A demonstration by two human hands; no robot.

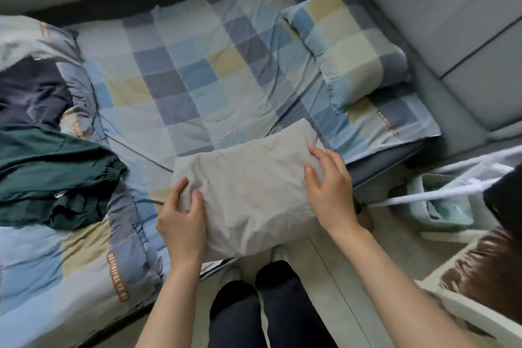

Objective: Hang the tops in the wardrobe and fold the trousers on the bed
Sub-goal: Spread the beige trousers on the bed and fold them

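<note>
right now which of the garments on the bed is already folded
The beige garment under both hands; the dark green and navy ones lie crumpled at the left.

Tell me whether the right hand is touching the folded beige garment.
Touching. The head view shows the right hand resting its fingers on the folded beige garment.

The folded trousers are matt, faintly crumpled beige cloth, the bed wears soft, creased checked cotton like the pillow, the green garment is a smooth matt fabric, and the headboard looks padded grey upholstery.
</note>
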